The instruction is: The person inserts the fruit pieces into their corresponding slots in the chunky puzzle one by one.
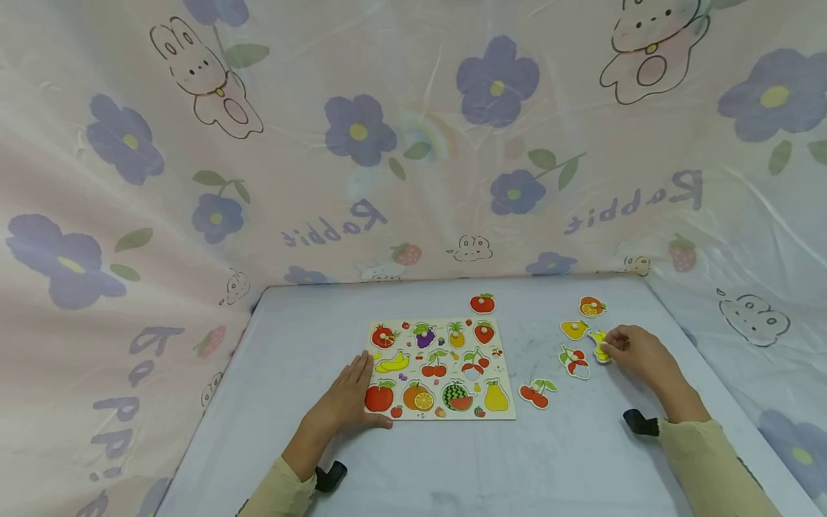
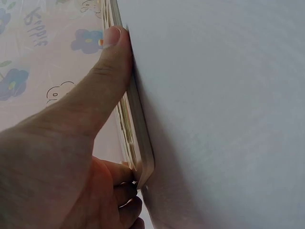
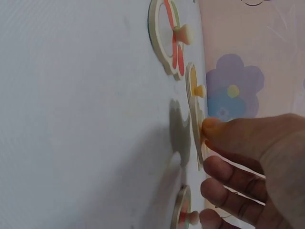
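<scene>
A fruit puzzle board (image 1: 460,416) lies flat on the table. My left hand (image 1: 345,396) rests at its near left corner, fingers along the left side and thumb at the near edge; the left wrist view shows the thumb (image 2: 113,57) against the board's edge (image 2: 144,138). To the right, my right hand (image 1: 639,355) pinches a yellow banana piece (image 1: 600,347) between thumb and fingertips. In the right wrist view that piece (image 3: 195,124) stands a little off the table, its shadow beside it. The other right fingers (image 3: 228,179) are loosely bent.
Around the right hand lie an orange piece (image 1: 591,307), a yellow knobbed piece (image 1: 574,329), a red-and-white fruit piece (image 1: 574,362) and a cherry piece (image 1: 538,394). A red apple piece (image 1: 482,304) lies behind the board. Patterned curtain (image 1: 413,179) surrounds the table's back and sides.
</scene>
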Demonstrator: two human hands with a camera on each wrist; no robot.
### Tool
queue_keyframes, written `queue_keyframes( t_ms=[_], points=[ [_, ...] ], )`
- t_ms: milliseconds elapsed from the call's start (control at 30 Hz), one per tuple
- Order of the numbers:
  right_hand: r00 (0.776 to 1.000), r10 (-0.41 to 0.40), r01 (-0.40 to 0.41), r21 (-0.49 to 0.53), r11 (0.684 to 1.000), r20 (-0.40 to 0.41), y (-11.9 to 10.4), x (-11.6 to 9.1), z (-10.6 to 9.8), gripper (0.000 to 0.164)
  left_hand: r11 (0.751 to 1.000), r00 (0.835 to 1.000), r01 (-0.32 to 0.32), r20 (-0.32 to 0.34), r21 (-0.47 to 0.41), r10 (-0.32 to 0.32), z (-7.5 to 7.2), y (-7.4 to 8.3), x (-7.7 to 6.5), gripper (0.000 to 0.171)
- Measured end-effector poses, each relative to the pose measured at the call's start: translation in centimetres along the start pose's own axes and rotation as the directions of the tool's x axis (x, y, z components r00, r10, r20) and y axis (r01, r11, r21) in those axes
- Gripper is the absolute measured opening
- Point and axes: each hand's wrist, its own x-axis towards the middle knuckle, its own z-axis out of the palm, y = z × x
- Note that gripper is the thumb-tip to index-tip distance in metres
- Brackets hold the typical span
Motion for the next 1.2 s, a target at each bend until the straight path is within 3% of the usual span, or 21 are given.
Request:
queue_keyframes(
  t_ms=[767, 1200],
  points=[
    [0.980, -0.178, 0.181, 0.025, 0.983, -0.094, -3.6, 1.2, 3.0, 0.020, 1.000, 1.000, -0.009, -0.009, -0.003, 0.009, 0.0, 0.0, 0.1, 0.131],
    [0.984, -0.160, 0.163, 0.026, 0.986, -0.076, -7.3, 1.5, 4.5, 0.028, 1.000, 1.000, -0.015, -0.011, 0.001, 0.015, 0.0, -0.1, 0.1, 0.131]
  ],
)
